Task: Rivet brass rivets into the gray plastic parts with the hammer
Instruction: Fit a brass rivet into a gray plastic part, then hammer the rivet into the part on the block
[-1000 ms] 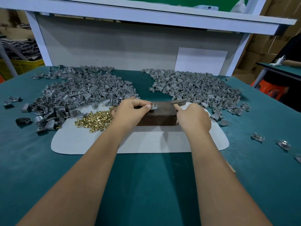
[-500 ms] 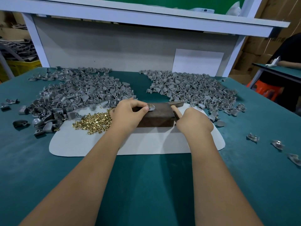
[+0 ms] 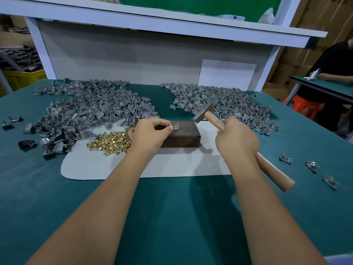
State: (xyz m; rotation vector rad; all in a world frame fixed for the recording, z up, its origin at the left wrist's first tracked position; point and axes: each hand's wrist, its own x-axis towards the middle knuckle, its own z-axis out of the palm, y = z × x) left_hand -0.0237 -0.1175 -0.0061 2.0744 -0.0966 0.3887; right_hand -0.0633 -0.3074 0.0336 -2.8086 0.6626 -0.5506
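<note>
View from a head-worn camera, looking down at a green workbench [image 3: 172, 217]. The left hand [image 3: 148, 133] rests on a dark wooden block [image 3: 183, 137] lying on a pale mat [image 3: 172, 167], its fingertips [image 3: 170, 127] pinching a small gray plastic part [image 3: 176, 127] on the block's top; a glint of brass shows on the part, likely a rivet standing in it. The right hand [image 3: 236, 139] is clenched around the wooden handle of a hammer [image 3: 207, 109], whose metal head is raised above and to the right of the part, blurred as if in swing. A heap of loose brass rivets [image 3: 109, 140] lies on the mat just left of the block. Two large piles of gray parts [image 3: 91, 109] spread across the back of the bench.

The main risk is the hammer landing on the left fingertips, which sit right beside the rivet. A blow that is off-centre or tilted could bend the rivet, kick the part off the block, or crack the plastic. The grip near the hammer's head gives control but leaves a long handle trailing near loose finished parts [image 3: 285, 158] at the right
</note>
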